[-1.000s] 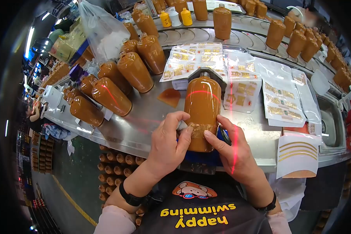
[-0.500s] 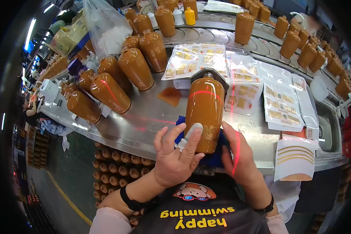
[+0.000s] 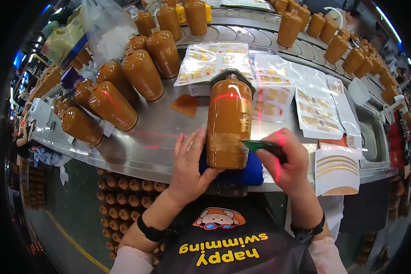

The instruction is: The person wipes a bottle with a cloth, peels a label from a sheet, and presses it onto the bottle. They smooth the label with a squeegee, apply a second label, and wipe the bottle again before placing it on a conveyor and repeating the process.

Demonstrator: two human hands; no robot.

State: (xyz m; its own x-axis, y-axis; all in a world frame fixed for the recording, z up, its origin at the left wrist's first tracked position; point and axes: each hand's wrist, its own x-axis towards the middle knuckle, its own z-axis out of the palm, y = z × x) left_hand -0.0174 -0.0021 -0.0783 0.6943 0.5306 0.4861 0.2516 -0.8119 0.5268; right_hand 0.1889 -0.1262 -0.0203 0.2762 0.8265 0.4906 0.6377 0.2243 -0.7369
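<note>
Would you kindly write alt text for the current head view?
A person's left hand rests against a brown bottle over a steel counter while the right hand holds a green tool at its lower right. Sheets of gold designs lie nearby; more brown bottles stand at left.

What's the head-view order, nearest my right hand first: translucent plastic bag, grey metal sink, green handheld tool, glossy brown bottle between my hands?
1. Green tool, in right hand
2. Brown bottle, just left
3. Metal sink, farther right
4. Plastic bag, far upper left
</note>
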